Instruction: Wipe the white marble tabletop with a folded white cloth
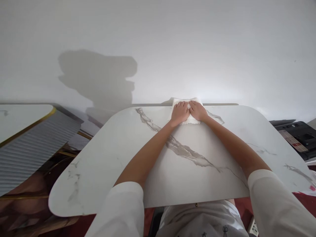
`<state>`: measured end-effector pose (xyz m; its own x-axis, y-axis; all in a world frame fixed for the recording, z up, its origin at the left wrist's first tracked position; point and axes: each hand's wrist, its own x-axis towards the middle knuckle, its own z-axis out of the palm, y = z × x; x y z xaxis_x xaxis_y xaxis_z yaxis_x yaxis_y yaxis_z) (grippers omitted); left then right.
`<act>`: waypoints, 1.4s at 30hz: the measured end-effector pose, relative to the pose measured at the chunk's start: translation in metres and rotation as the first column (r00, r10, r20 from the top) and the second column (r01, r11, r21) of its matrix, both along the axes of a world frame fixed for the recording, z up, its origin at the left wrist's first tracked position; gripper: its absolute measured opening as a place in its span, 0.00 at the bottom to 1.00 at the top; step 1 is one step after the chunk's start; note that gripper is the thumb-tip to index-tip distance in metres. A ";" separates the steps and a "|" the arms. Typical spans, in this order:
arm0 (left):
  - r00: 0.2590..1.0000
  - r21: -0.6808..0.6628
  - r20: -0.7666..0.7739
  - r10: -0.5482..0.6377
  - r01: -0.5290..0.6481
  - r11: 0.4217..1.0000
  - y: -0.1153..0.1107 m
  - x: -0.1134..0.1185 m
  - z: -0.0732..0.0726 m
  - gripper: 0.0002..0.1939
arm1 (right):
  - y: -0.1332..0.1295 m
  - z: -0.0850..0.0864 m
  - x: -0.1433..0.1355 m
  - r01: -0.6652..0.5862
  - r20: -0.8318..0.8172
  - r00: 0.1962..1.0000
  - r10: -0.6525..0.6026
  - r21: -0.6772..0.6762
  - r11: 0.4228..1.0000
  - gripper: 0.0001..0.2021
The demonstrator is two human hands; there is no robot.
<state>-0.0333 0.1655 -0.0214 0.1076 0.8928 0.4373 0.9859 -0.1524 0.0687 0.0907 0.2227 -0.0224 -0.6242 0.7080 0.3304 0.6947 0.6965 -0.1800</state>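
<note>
A white cloth (190, 121) with a wavy near edge lies spread on the marble-patterned table (118, 141), at its far edge by the wall. Whether it is fabric or paper I cannot tell. My left hand (180, 113) presses down on its left half, fingers close together and bent over it. On the right half rests my right hand (197, 110), its fingers likewise gripping the cloth. The thumbs nearly meet in the middle, where a bit of cloth bunches up. Both arms reach straight forward across the tabletop.
A pale wall (222, 49) rises right behind the table, with a shadow on it. At left stands another white-topped table (24, 120) with a gold edge and a ribbed grey side. A black case-like object (302, 136) lies at right. A power strip (253, 227) shows below.
</note>
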 end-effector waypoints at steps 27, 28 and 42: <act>0.999 -0.097 0.020 -0.025 0.027 0.995 -0.195 0.048 0.003 0.24 | -0.211 0.009 0.059 -0.001 0.004 1.000 0.001 -0.050 0.999 0.25; 1.000 -0.106 0.010 -0.023 0.024 0.994 -0.205 0.050 0.003 0.24 | -0.221 0.010 0.062 -0.013 0.011 1.000 0.013 -0.051 0.999 0.26; 0.987 -0.104 0.045 -0.153 0.157 0.982 -0.232 0.095 -0.002 0.26 | -0.256 0.008 0.117 0.028 0.004 1.000 -0.028 -0.090 0.996 0.27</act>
<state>0.0618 -0.0665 -0.0236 0.2337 0.9085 0.3464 0.9474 -0.2929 0.1289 0.2073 -0.0334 -0.0145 -0.6044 0.7519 0.2632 0.7142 0.6578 -0.2393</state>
